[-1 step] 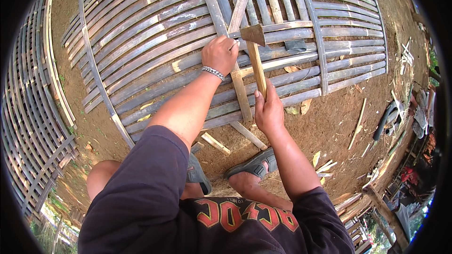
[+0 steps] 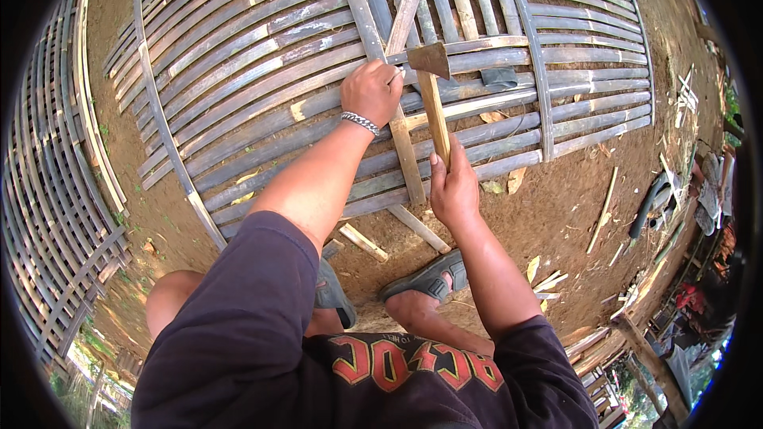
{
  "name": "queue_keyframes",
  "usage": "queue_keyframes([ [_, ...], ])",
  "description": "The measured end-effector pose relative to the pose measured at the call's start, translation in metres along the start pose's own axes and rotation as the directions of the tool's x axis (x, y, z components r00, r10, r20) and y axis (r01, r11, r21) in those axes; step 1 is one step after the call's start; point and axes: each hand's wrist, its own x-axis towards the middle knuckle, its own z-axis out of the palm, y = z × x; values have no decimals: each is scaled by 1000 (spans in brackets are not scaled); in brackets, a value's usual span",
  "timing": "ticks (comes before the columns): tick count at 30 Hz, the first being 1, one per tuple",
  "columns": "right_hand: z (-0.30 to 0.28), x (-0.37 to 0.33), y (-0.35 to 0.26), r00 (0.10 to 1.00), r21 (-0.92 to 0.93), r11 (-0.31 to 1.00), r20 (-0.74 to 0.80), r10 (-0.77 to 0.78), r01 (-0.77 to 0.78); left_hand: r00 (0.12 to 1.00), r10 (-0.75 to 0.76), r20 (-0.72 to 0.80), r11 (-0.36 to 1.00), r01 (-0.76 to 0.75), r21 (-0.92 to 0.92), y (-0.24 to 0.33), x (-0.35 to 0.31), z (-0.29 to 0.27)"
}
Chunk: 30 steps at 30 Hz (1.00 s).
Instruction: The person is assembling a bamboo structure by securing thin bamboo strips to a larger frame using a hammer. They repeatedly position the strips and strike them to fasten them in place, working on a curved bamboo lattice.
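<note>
The right hand (image 2: 455,191) is wrapped around the lower end of a hatchet (image 2: 433,107), thumb lying along its straight, squared handle of yellowish wood; the broad, flat head (image 2: 429,60) at the far end is brownish, dull metal, flaring to one side and poised over the slats. The left hand (image 2: 370,89) is curled into a fist, knuckles up, above the central crosspiece (image 2: 409,155) just left of the hatchet head; whether it pinches anything at the fingertips cannot be told. A chain-link metal bracelet (image 2: 360,121) circles that wrist. Beneath both lies a bamboo lattice (image 2: 298,111), its long split strips smooth, grey to tan, ringed by nodes and streaked with paler patches, set side by side with narrow gaps. A flat diagonal strip (image 2: 412,0) crosses its far part. The lattice rests on crumbly brown soil (image 2: 556,214), where a curled dry leaf (image 2: 517,180) and splintery pale offcuts (image 2: 364,243) are scattered near dark strapped sandals (image 2: 425,280). Another slatted panel (image 2: 81,292) stretches along the left.
</note>
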Motion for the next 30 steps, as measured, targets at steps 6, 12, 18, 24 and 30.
queue_keyframes([
  [6, 6, -2, 0, 993, -33, 994, 68, 101, -99, 1000, -2, 12, 1000, 2, 12, -2, 0, 0],
  [12, 9, -2, 3, 1000, -44, 999, 8, -15, 15, 1000, -7, 24, 1000, 7, 5, -1, 0, -2],
  [18, 15, -1, 12, 997, -101, 992, 8, -74, 74, 997, -20, 69, 1000, 19, 7, -2, 1, -2],
  [24, 11, -1, 9, 980, -31, 988, -127, -156, 153, 999, 42, 13, 999, -42, 13, -2, 2, 0],
  [30, 9, 3, 7, 997, -113, 993, 66, 28, -21, 999, 21, 47, 1000, -21, 9, -3, 2, -3],
])
